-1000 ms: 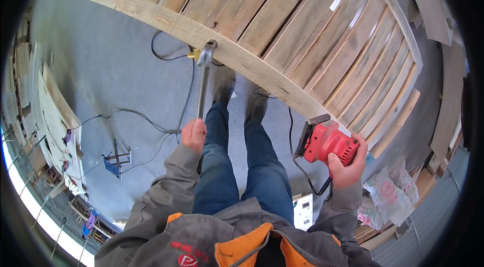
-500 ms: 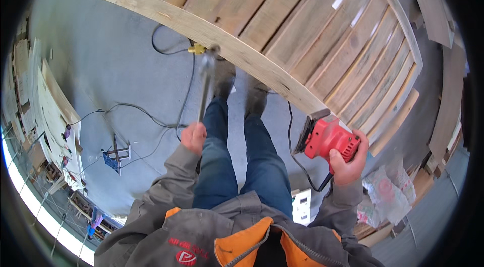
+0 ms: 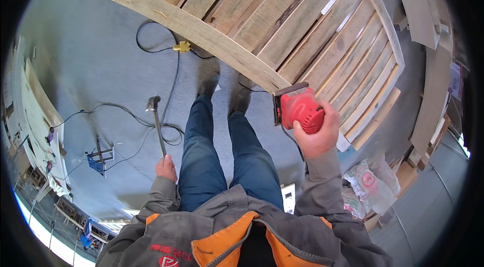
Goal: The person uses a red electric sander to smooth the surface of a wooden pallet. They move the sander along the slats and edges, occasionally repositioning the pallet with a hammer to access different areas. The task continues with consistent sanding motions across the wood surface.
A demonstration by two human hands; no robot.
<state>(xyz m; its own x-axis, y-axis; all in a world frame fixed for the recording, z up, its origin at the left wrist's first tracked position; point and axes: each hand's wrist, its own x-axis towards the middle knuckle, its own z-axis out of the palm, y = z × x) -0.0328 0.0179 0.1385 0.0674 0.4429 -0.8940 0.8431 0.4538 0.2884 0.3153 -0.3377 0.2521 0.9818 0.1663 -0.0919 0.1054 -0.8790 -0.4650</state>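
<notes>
Hammer [image 3: 159, 133] in one hand, sander [image 3: 304, 110] in the other

The left grip [image 3: 166, 168] is wrapped round the lower end of the hammer's handle; the metal head points away from the body, over the grey floor [image 3: 96, 45], well apart from the slatted wooden frame [image 3: 201, 30]. The right grip [image 3: 322, 133] clasps the red sander, which is beside the near corner of the frame's long front board; I cannot tell whether they touch. A yellow plug [image 3: 182, 46] lies on the floor near the left shoe [image 3: 208, 84].
</notes>
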